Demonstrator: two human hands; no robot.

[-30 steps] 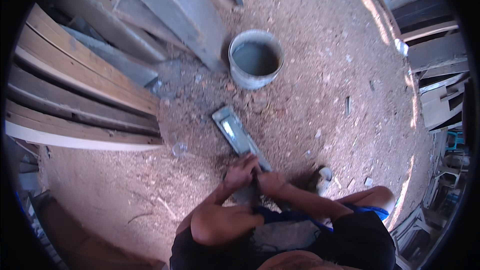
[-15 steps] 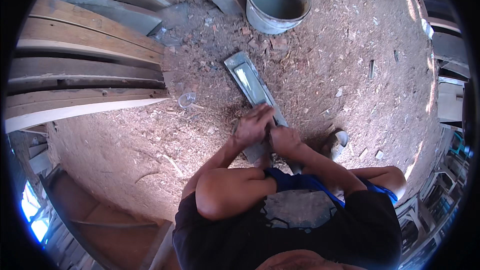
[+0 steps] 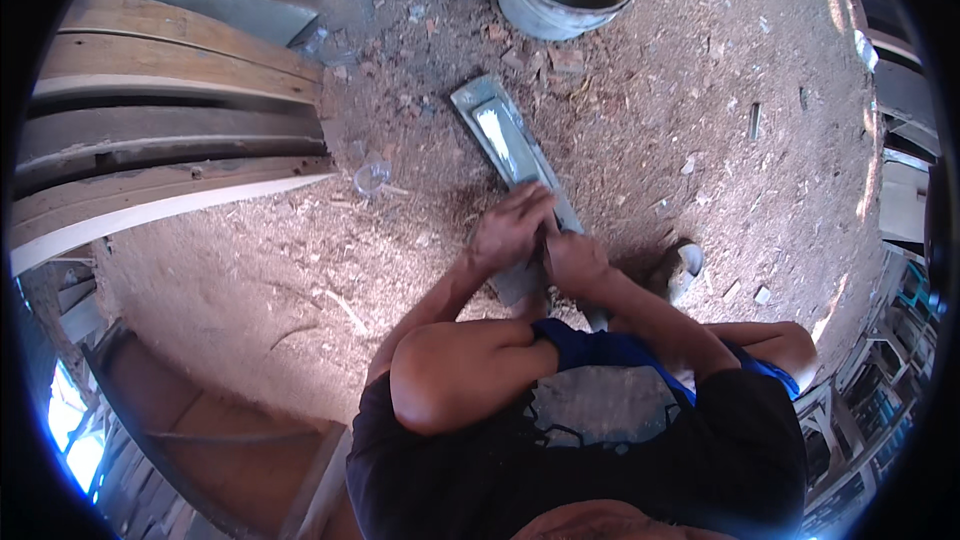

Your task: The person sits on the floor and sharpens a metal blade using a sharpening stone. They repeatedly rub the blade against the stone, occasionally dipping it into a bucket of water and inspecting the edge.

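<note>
A wet, shiny grey sharpening stone [image 3: 505, 140] lies lengthwise on a narrow grey board [image 3: 473, 93], which slants from the ground between my feet toward the far left. My left hand [image 3: 508, 232] is closed at the stone's near end, its fingers pressed together and pointing right. Close against it, my right hand [image 3: 577, 263] is curled into a grip from the right side. A small dark edge shows between the two hands. The rest of what they hold is covered by my fingers, so its kind cannot be made out.
Beyond the board stands a pale bucket [image 3: 545, 22] of murky water. Thick wooden planks [image 3: 180, 130] are stacked at the left. A clear plastic cup [image 3: 372, 177] lies on the ground among wood shavings. Brick pieces [image 3: 566, 60] are scattered near the bucket.
The whole view has shifted slightly, with bucket, stone and hands all higher in the picture. Both hands keep their closed grip at the stone's near end.
</note>
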